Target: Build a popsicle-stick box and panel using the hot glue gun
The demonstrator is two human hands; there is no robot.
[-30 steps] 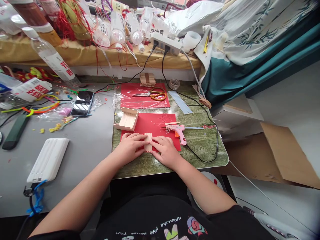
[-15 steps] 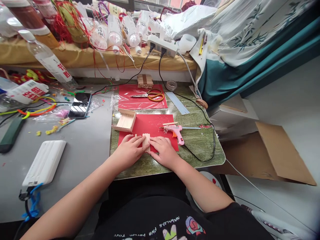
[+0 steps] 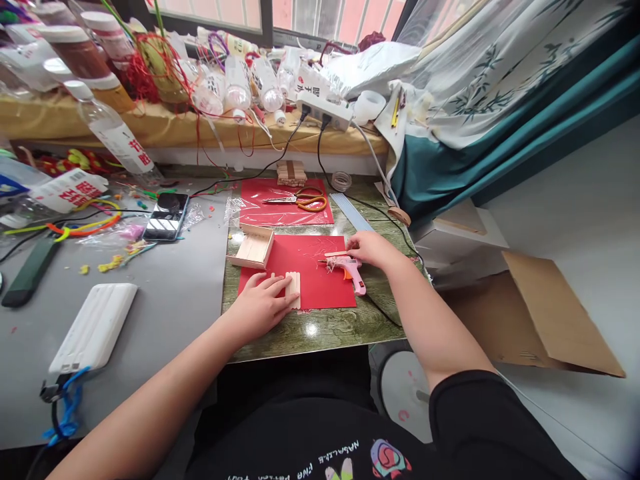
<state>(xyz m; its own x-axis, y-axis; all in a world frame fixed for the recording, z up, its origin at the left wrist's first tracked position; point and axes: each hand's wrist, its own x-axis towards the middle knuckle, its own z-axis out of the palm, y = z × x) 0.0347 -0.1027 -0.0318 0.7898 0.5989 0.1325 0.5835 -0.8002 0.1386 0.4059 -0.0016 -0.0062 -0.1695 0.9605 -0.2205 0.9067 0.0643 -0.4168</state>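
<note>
A row of craft sticks (image 3: 293,290) lies side by side on the red sheet (image 3: 320,287). My left hand (image 3: 263,300) rests over its left part with fingers spread and fingertips touching the sticks; another stick end peeks out between the fingers. At the right, my right hand (image 3: 373,250) has its fingertips closed on the right end of a single craft stick (image 3: 335,253). That stick lies just above the pink glue gun (image 3: 353,272), whose front is wrapped in glue strings. An open wooden box made of sticks (image 3: 254,247) stands at the sheet's upper left.
Behind lie scissors (image 3: 305,199) on a wrapped red pack (image 3: 250,207), a bundle of sticks (image 3: 291,173) and glue sticks (image 3: 351,210). A phone (image 3: 167,217) and white power bank (image 3: 95,327) sit on the left. The glue gun's cord (image 3: 385,311) crosses the table's right side.
My right hand has left the row of sticks and moved right and away from me to the single stick by the glue gun. My left hand stays on the row. The view has tilted up slightly.
</note>
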